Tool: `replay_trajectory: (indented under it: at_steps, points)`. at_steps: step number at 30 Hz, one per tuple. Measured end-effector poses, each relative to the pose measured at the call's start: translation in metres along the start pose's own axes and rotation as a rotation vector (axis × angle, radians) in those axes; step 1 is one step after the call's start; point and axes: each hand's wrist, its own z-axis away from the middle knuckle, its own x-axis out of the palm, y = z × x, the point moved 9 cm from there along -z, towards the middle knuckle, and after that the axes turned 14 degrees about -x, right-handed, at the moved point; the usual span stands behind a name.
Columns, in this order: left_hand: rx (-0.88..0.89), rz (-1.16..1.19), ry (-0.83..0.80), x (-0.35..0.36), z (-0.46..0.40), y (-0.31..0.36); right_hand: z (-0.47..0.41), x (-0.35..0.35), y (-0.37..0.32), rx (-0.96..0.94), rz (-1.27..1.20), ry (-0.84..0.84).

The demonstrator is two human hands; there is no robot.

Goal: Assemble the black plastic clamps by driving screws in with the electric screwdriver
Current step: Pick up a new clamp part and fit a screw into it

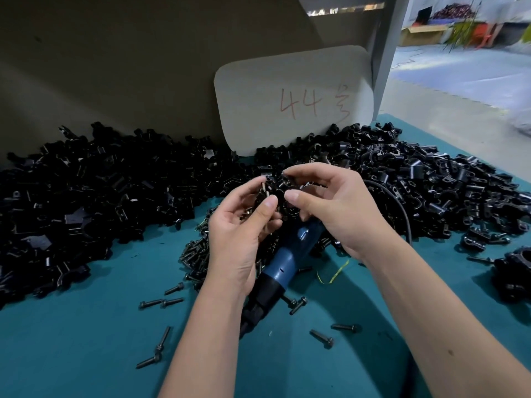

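Both hands meet above the middle of the teal table (pixel 86 334). My left hand (pixel 238 239) pinches a screw (pixel 263 188) between thumb and fingers, and several more screws lie in its palm. My right hand (pixel 330 205) grips a black plastic clamp (pixel 283 185) with thumb and fingertips, right beside the screw. Under my hands lies the blue electric screwdriver (pixel 287 254) on the table, its black end toward me, held by neither hand. How far the screw sits in the clamp is hidden.
Large heaps of black clamp parts cover the left (pixel 100 191) and right (pixel 431 182). Loose screws (pixel 161 303) lie scattered on the table, with a denser pile (pixel 195 254) beside my left wrist. A card marked "44" (pixel 296 104) leans on the back wall. Finished clamps (pixel 514 271) sit far right.
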Motion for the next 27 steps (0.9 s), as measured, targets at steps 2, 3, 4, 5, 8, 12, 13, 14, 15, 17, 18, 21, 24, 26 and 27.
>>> replay_trajectory:
  at_steps: [2,3,4,5,8,12,13,14,15,17,18,21,24,26,27]
  points:
    - [0.017,-0.007,-0.007,-0.001,0.000,0.003,0.000,0.004,0.000,-0.017,0.064,-0.053]
    - [0.016,0.002,-0.018,-0.001,0.000,0.004,0.000,0.005,-0.001,-0.026,0.089,-0.063]
    - [0.006,0.021,-0.029,-0.001,0.000,0.003,0.000,0.004,-0.002,-0.036,0.108,-0.060]
    - [-0.013,0.045,-0.039,-0.001,0.000,0.002,-0.001,0.004,-0.001,-0.039,0.114,-0.054]
    - [-0.074,0.115,-0.084,0.002,0.000,-0.003,0.000,0.004,0.001,-0.019,0.037,-0.055]
    - [-0.066,0.116,-0.072,0.003,-0.001,-0.002,0.001,0.008,0.001,-0.003,0.012,-0.109]
    - [-0.060,0.100,-0.057,0.001,-0.001,-0.001,0.001,0.009,0.001,0.007,-0.003,-0.120]
    - [-0.055,0.081,-0.043,0.000,-0.001,-0.001,0.002,0.010,0.001,0.021,-0.022,-0.128]
    - [-0.051,0.063,-0.036,-0.002,-0.001,-0.001,0.003,0.012,0.002,0.037,-0.043,-0.133]
    - [-0.046,0.047,-0.035,-0.004,0.000,0.001,0.004,0.015,0.002,0.056,-0.072,-0.132]
    - [-0.046,0.046,-0.036,-0.004,0.000,0.002,0.004,0.016,0.001,0.054,-0.068,-0.134]
    - [-0.071,0.080,-0.066,-0.004,-0.001,0.002,0.002,0.017,-0.003,0.037,0.007,-0.159]
    - [-0.091,0.100,-0.080,-0.005,-0.001,0.001,0.002,0.015,-0.002,0.048,0.015,-0.162]
    - [-0.084,0.066,-0.068,-0.008,-0.002,0.003,0.003,0.015,-0.001,0.049,0.030,-0.158]
    - [-0.082,0.051,-0.059,-0.010,-0.002,0.003,0.003,0.015,-0.001,0.048,0.035,-0.156]
